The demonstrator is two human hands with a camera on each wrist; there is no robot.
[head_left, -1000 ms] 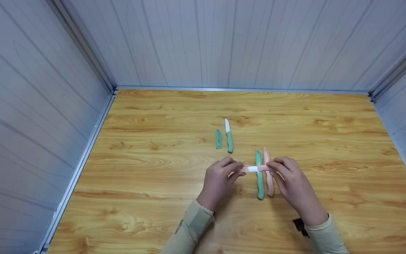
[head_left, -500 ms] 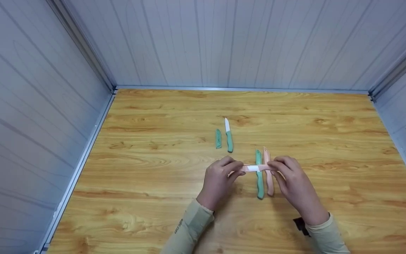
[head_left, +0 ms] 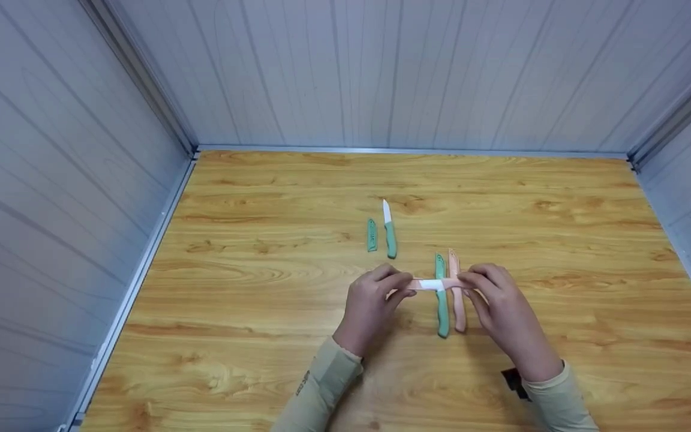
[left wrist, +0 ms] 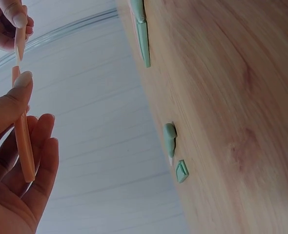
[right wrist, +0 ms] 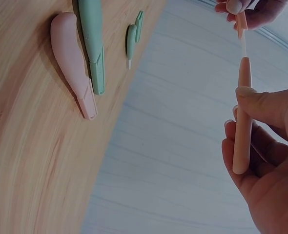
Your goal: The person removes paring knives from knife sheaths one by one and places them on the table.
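My left hand (head_left: 370,303) pinches a pink blade sheath (left wrist: 23,141) between thumb and fingers. Opposite it, my right hand (head_left: 504,318) grips the pink handle of a paring knife (right wrist: 243,136). Between the hands a stretch of white blade (head_left: 431,285) shows; its tip is hidden inside the sheath. The knife is held level above the table, crossing over two sheathed knives, one green (head_left: 442,315) and one pink (head_left: 459,312), that lie side by side.
Farther back on the wooden table (head_left: 261,336) lies a green-handled knife (head_left: 390,240) with its white blade bare. Just left of it is a green sheath (head_left: 372,235). Pale panel walls (head_left: 345,72) enclose the table at the back and sides.
The hands have drawn slightly apart, and a longer stretch of white blade shows between sheath and handle. The knives and green sheath on the table have stayed in place.
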